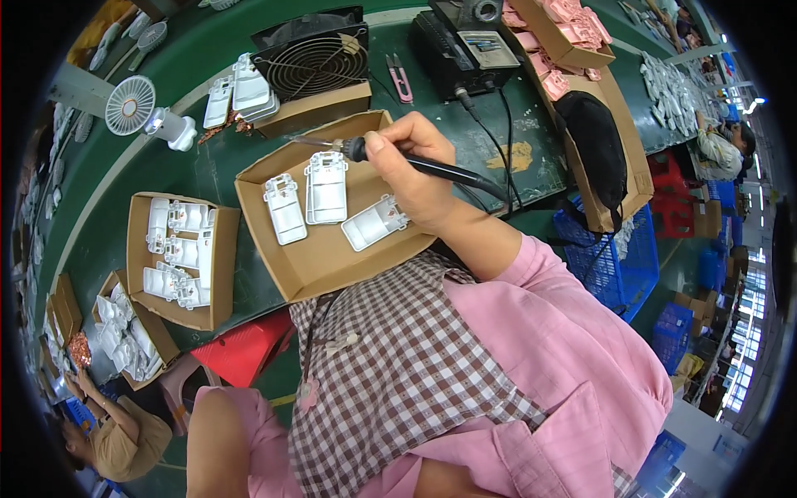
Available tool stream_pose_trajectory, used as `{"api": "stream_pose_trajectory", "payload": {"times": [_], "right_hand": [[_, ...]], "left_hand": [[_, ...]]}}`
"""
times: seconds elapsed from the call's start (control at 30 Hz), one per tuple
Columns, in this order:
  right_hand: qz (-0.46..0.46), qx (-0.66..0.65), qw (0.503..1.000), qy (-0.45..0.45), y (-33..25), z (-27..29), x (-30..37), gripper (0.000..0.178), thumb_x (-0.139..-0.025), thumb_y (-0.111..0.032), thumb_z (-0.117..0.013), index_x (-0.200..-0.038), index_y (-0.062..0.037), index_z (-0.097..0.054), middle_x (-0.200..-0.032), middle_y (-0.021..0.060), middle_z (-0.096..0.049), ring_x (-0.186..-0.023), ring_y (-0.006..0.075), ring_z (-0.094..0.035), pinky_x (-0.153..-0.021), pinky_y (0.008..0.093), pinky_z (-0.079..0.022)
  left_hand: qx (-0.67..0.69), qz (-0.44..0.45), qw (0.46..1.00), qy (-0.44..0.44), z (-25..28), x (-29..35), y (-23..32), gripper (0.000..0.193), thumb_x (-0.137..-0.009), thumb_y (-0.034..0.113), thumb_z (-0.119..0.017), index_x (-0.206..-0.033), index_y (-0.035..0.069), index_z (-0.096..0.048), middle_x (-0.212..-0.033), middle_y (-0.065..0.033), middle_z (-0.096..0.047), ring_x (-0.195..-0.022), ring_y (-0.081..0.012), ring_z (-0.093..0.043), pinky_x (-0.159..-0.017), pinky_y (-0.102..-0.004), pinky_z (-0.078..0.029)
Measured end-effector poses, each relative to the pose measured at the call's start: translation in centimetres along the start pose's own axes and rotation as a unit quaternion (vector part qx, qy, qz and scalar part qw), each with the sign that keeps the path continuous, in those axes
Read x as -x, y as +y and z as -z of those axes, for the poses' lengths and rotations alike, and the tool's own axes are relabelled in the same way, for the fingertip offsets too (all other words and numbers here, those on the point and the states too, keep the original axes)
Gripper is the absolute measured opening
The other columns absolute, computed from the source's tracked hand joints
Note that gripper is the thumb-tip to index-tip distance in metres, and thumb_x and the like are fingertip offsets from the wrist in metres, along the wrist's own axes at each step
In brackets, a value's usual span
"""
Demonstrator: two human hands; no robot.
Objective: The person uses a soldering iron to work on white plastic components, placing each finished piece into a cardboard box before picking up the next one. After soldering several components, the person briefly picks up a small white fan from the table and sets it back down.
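My right hand (419, 170) is closed around the black handle of a soldering iron (357, 149). The iron points left, its thin metal tip above the far side of a shallow cardboard box (320, 264). Three white plastic casings lie in that box: one at the left (285, 212), another in the middle (326, 189) just below the iron, and a tilted one (374, 224) under my wrist. From the handle a black cord runs right, over my forearm. My left hand is out of sight.
Behind the box stand a black fan with a round grille (320, 66), a stack of white casings (249, 87), pink-handled snips (399, 79) and a soldering station (457, 50). Another carton (217, 274) of casings is left, near a small white fan (133, 106). A black pouch (591, 149) lies right.
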State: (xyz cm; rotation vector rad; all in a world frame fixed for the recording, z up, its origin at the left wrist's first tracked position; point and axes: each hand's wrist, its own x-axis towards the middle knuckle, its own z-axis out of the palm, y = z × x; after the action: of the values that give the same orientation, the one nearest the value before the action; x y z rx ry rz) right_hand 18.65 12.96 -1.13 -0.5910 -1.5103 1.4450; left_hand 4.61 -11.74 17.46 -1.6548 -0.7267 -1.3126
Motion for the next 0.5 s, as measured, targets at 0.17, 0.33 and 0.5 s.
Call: {"api": "stream_pose_trajectory", "payload": {"times": [0.17, 0.33, 0.5], "right_hand": [[0.003, -0.028, 0.999, 0.024, -0.4, -0.3, 0.3, 0.012, -0.086, -0.009, -0.065, -0.081, -0.0034, -0.056, -0.073, -0.0007, -0.057, -0.065, 0.0024, -0.049, -0.057, 0.0189, -0.040], [0.003, -0.017, 0.999, 0.047, 0.8, 0.3, 0.6, 0.011, -0.087, -0.008, -0.063, -0.081, -0.0057, -0.055, -0.071, -0.0051, -0.053, -0.063, 0.0002, -0.043, -0.055, 0.0170, -0.034], [0.026, -0.063, 0.995, 0.075, 0.4, -1.3, 0.3, 0.013, -0.086, -0.007, -0.061, -0.076, -0.0046, -0.053, -0.068, -0.0001, -0.050, -0.054, 0.0041, -0.039, -0.047, 0.0171, -0.029]], "left_hand": [[0.167, 0.263, 0.934, 0.174, -0.8, 3.8, 1.2, 0.014, -0.077, 0.018, -0.063, -0.077, 0.010, -0.051, -0.065, 0.0025, -0.055, -0.057, -0.0124, -0.049, -0.054, -0.0258, -0.038], [0.357, 0.454, 0.802, -0.150, -7.4, 4.0, 1.8, 0.011, -0.074, 0.002, -0.058, -0.074, 0.005, -0.069, -0.074, -0.0062, -0.064, -0.052, -0.0173, -0.056, -0.042, -0.0303, -0.044], [0.173, 0.424, 0.871, -0.177, -7.5, 2.7, 3.7, 0.012, -0.068, 0.007, -0.061, -0.075, 0.006, -0.070, -0.075, -0.0078, -0.065, -0.060, -0.0196, -0.059, -0.049, -0.0301, -0.043]]}}
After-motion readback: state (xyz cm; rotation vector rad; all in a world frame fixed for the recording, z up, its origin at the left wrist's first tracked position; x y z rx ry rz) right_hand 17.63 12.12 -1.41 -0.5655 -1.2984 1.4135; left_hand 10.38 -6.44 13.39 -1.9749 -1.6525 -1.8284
